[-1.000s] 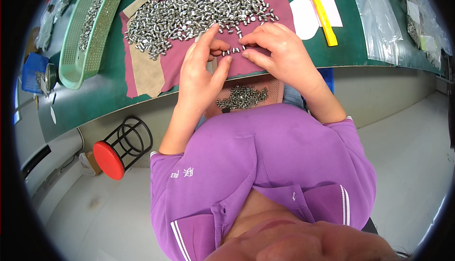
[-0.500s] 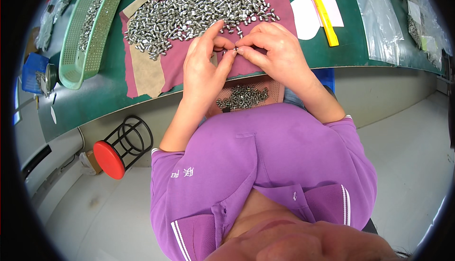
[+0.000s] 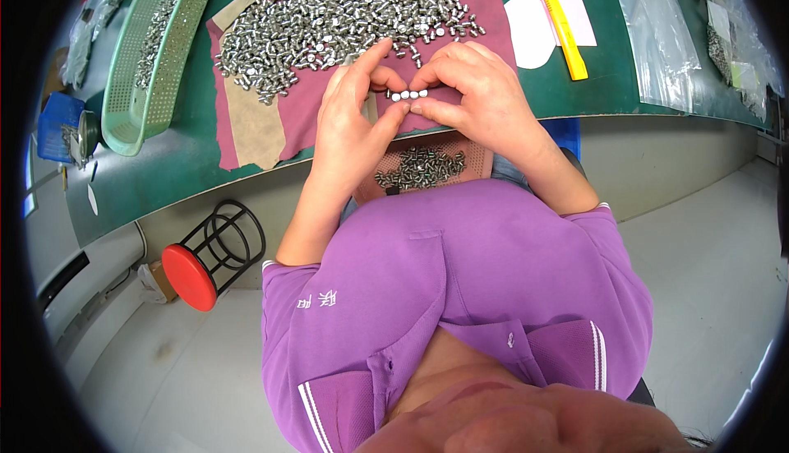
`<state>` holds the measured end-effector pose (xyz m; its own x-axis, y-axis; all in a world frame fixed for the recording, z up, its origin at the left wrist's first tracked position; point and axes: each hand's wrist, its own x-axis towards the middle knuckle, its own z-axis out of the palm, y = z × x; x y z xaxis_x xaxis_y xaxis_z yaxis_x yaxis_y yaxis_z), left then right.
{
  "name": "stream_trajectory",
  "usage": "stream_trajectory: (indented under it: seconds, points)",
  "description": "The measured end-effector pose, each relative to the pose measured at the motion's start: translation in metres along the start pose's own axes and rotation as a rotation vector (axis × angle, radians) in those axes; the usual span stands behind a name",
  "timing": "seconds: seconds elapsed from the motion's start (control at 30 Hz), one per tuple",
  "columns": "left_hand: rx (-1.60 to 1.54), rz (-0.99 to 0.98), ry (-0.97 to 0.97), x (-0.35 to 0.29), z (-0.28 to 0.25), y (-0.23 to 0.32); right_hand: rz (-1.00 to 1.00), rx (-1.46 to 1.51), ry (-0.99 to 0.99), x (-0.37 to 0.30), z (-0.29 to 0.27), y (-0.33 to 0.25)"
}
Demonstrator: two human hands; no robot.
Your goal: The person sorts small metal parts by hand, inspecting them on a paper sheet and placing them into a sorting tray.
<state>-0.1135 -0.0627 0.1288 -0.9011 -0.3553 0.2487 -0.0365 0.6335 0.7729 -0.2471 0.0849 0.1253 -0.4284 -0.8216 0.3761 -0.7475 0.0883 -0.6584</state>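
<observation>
Between the fingertips of both hands is a short row of several small metal studs [image 3: 409, 94], their bright round ends facing up. My left hand [image 3: 349, 112] grips the left end of the row with thumb and fingers; its index finger points up and away. From the right, my right hand [image 3: 481, 87] pinches the other end between thumb and bent fingers. Just beyond the hands, a big loose pile of the same shiny metal studs [image 3: 353, 21] is spread on a maroon cloth [image 3: 300, 124]. Below the hands, a pink basket [image 3: 478, 161] holds more studs.
A green perforated basket [image 3: 123, 116] with small metal pieces stands at the left on the green table [image 3: 193, 165]. On the right lie a yellow cutter knife [image 3: 563, 30], white paper [image 3: 530, 34] and clear plastic bags [image 3: 657, 34]. A red-topped stool [image 3: 189, 276] is on the floor, lower left.
The fingers have shifted slightly, and the studs between them have turned so that a row of bright round ends now shows. Both forearms stay nearly where they were.
</observation>
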Motion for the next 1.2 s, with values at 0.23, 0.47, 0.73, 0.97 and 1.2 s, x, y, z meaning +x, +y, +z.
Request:
stream_trajectory:
  seconds: [0.23,0.47,0.73,0.97,1.2]
  points:
    - [-0.117,-0.062,0.072,-0.006,-0.003,-0.009,0.056,0.106,0.013,0.0,-0.006,0.0]
    - [-0.054,-0.134,0.042,-0.005,-0.006,-0.003,0.111,0.157,0.045,0.0,-0.005,0.0]
    - [-0.069,-0.054,0.01,-0.007,-0.005,-0.005,-0.013,-0.025,-0.021,0.0,-0.006,-0.006]
    - [-0.059,-0.041,0.048,-0.007,-0.003,-0.001,-0.038,0.007,-0.056,0.003,0.007,-0.008]
    - [-0.119,-0.097,-0.146,-0.012,-0.014,0.008,-0.077,0.061,-0.193,-0.005,-0.003,-0.01]
